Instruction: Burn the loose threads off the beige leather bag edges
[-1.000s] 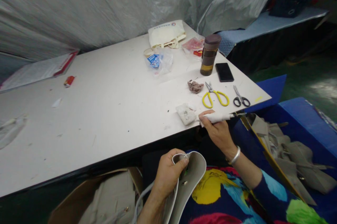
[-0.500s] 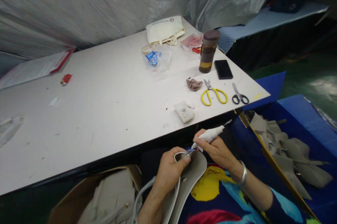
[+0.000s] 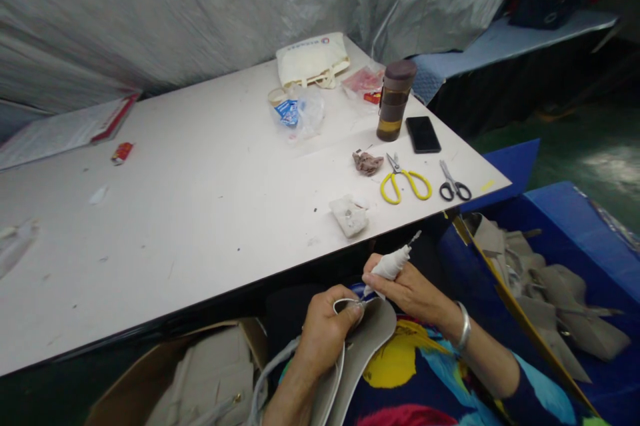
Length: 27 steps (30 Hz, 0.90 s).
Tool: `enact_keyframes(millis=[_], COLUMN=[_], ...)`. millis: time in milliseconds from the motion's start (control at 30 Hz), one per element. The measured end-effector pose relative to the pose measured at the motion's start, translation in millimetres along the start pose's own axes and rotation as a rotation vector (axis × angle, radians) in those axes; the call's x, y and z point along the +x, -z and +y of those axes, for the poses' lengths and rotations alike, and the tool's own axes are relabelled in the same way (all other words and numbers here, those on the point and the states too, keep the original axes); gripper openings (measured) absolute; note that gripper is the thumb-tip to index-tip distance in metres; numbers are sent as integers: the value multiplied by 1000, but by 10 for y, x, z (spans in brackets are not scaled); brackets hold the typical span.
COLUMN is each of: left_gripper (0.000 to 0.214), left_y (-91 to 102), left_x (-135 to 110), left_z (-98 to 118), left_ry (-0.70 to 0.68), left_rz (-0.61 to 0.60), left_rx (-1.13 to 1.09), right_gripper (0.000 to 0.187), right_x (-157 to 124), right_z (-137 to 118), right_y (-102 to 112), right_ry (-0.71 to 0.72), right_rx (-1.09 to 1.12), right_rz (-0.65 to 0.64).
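Note:
My left hand is closed on the edge of a beige leather-like bag piece, whose pale rim curls into a small loop at my fingertips. In my right hand is a slim tool wrapped in white material. Its thin metal tip points up and away, while its lower end meets the piece beside my left thumb. What that contact point looks like is hidden by my fingers. The bag piece hangs down over my lap, and its lower part runs out of view.
Yellow-handled scissors, black-handled scissors, a phone and a brown bottle lie or stand on the white table. A cardboard box with beige bags is at left; a blue bin holds more at right.
My right hand has moved slightly left and down, and the wrapped tool now points up more steeply. My left hand keeps its hold on the bag piece, slightly lower in view.

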<state>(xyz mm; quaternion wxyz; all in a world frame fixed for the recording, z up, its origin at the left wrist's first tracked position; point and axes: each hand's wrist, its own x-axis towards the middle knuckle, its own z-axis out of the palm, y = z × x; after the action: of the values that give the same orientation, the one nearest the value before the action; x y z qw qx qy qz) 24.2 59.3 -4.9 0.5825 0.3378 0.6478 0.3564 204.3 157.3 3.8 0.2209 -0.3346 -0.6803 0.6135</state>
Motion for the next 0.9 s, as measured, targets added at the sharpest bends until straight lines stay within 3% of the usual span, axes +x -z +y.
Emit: enact_keyframes(millis=[267,433,533,733,900], left_gripper=[11,15,18,27,34], left_y=[-34,15,54,183,275], left_x=[10,50,75,82,125], left_z=[-39,-35,-71,-119,-243], left_ry=[-8,13,20,5,-10], left_rz=[20,68,123,223,243], left_rx=[-63,-116,-176,-320,-464], right_gripper=[27,32,33,27,26], right_x=[42,-67,-64,304,575], right_z=[90,246,307,236,258], right_y=[-41,-195,-238,44,244], right_ry=[-43,-22,-5,167,274], right_rx=[72,171,170,-96,-253], right_rz=[-2,167,334,675,702])
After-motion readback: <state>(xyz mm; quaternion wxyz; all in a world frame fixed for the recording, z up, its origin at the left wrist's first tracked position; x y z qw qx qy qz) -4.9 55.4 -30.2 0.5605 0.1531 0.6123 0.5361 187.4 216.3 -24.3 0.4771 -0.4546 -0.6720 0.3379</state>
